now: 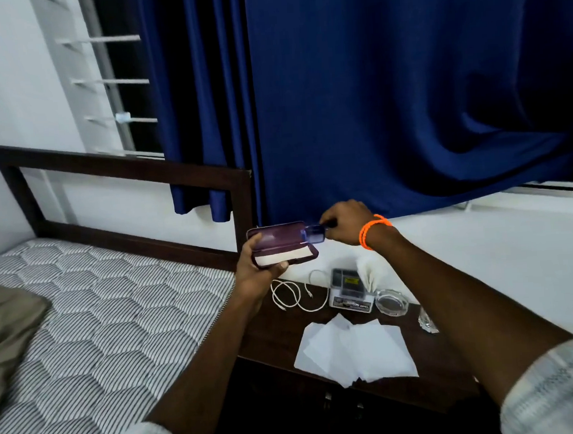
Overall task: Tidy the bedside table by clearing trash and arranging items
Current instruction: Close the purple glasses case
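Hands raised above the dark wooden counter (272, 338) beside the bed: your left hand (258, 265) cradles an open purple glasses case (282, 245) from below, its grip curled round the lower half, thumb on the front edge, the lid tipped up and back toward the curtain. Your right hand (344, 221), an orange band (371, 230) on its wrist, pinches a pair of dark-framed glasses (314, 232) at the case's right end, the fingers pressed together on the frame; the lenses are blurred (whether they already touch the case lining cannot be told). A pale cloth (281, 258) lies in the case's lower half. Below the hands, on the counter, a white cable (296, 295) lies in loose loops near the back left, a small grey-and-white box (350, 290) stands just beside it to the right, and a clear glass ashtray (391, 301) sits just right of the box. Several white paper sheets (353, 350) overlap near the front edge, one hanging slightly over it. A crumpled clear wrapper (427, 322) shows at the right, partly hidden by your forearm. Blue curtains (371, 94) hang behind, and the bed's striped mattress (100, 322) lies to the left, touching the counter's side.
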{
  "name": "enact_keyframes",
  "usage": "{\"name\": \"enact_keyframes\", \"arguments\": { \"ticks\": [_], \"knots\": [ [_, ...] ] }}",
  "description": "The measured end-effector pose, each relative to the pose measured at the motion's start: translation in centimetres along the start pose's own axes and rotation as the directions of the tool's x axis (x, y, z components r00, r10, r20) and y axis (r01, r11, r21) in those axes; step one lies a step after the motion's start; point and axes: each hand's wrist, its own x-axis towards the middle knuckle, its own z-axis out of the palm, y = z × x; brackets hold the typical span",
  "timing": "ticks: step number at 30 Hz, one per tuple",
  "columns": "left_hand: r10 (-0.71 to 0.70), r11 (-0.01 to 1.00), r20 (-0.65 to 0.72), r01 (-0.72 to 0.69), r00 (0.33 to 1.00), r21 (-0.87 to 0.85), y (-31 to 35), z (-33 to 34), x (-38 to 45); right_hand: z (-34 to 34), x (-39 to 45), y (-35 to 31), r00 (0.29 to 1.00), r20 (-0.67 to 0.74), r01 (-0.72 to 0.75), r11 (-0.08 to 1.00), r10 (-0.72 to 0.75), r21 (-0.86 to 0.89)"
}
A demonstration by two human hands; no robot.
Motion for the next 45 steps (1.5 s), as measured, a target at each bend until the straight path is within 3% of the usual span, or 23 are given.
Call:
{"name": "enact_keyframes", "arguments": {
  "ticks": [7, 11, 26, 36, 45],
  "knots": [
    [0.022, 1.0, 0.037, -0.022, 0.999, -0.012, 3.0, 2.7, -0.7, -1.4, -0.1, -3.7, 0.998, 0.049, -0.046, 0.991, 0.04, 0.127],
    [0.053, 0.998, 0.044, -0.054, 0.998, 0.029, 3.8, 3.2, -0.9, -1.2, 0.0, -4.7, 0.998, 0.068, -0.016, 0.997, 0.011, 0.076],
    [-0.005, 0.999, 0.106, 0.01, 0.994, -0.047, 4.8, 3.1, -1.2, -0.5, -0.6, -4.1, 0.999, 0.002, 0.047, 0.983, -0.048, 0.179],
    [-0.025, 0.997, 0.122, 0.034, 0.992, -0.069, 4.2, 3.6, -1.0, -0.6, 0.0, -2.7, 0.998, 0.051, 0.008, 0.964, -0.023, 0.265],
    [0.014, 1.0, 0.088, -0.016, 0.996, 0.022, 3.5, 3.4, -0.5, -0.3, -0.3, -2.2, 1.0, 0.016, 0.012, 0.913, -0.02, 0.408]
  ]
}}
